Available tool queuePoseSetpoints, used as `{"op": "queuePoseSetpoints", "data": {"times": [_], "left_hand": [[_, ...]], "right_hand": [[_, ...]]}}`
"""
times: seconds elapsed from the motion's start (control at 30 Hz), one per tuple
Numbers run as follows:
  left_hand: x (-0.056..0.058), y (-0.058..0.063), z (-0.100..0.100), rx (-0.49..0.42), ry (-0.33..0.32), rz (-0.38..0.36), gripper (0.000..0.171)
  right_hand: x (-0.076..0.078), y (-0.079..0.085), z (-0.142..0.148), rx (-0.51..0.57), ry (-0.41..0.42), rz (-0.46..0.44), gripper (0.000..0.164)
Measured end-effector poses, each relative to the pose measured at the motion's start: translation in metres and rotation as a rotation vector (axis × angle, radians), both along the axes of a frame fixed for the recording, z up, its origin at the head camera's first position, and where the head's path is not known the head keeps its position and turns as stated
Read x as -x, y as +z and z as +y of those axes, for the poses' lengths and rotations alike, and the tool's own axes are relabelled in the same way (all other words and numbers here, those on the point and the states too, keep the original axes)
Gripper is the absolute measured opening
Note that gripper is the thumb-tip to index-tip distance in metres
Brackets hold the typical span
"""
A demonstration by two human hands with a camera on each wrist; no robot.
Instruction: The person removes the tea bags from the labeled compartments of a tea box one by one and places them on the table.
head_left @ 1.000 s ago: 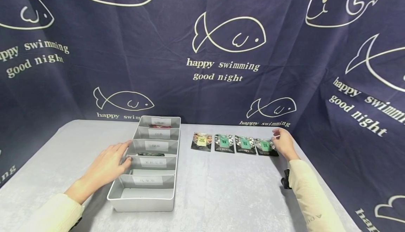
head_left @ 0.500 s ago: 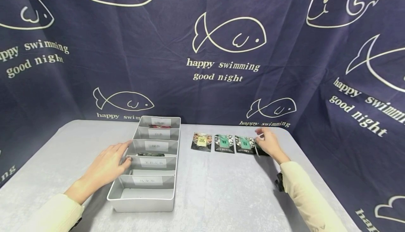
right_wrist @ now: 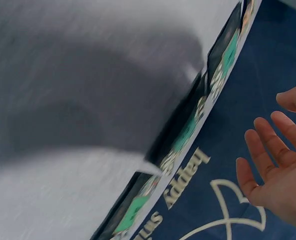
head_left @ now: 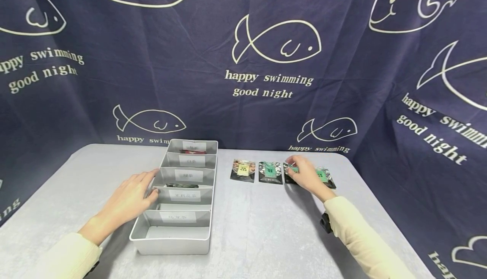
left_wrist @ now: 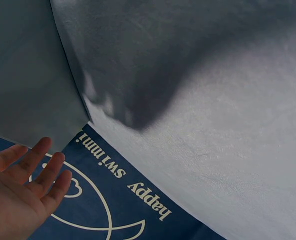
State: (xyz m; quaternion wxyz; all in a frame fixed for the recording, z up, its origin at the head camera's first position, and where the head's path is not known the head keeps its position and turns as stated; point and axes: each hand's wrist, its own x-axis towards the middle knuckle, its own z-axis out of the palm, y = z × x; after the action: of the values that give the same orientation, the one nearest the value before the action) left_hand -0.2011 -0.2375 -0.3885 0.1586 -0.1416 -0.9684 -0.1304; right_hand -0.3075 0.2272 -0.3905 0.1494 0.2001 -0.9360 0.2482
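My left hand (head_left: 127,198) rests along the left rim of a long grey divided box (head_left: 173,246); its fingers look loosely extended in the left wrist view. Over the row of flat tea packets hovers my right hand (head_left: 307,176), fingers spread and palm bare in the right wrist view. It partly covers the third packet (head_left: 288,180), black with a green label. To its right lies another green-labelled packet (head_left: 326,176). Further left are a green-labelled packet (head_left: 270,172) and a yellow-labelled packet (head_left: 243,170).
White paper labels mark the box's compartments. A red packet (head_left: 192,151) shows in the rearmost one and a dark packet (head_left: 181,185) in the middle one. A navy curtain (head_left: 266,118) with fish drawings hangs behind the grey tabletop (head_left: 258,228).
My right hand has moved left along the row, from the rightmost packet to the third one. The rightmost packet is uncovered again. My left hand stays on the box rim.
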Motion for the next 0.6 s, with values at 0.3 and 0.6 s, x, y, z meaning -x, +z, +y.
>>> {"op": "queuePoseSetpoints", "data": {"times": [0.3,0.6], "left_hand": [[0.000,0.000,0.000,0.005,0.001,0.004,0.053],[0.000,-0.001,0.000,0.005,0.001,0.000,0.053]], "right_hand": [[-0.010,0.002,-0.032,-0.073,0.085,0.058,0.024],[-0.027,0.010,-0.066,-0.178,0.150,0.062,0.023]]}}
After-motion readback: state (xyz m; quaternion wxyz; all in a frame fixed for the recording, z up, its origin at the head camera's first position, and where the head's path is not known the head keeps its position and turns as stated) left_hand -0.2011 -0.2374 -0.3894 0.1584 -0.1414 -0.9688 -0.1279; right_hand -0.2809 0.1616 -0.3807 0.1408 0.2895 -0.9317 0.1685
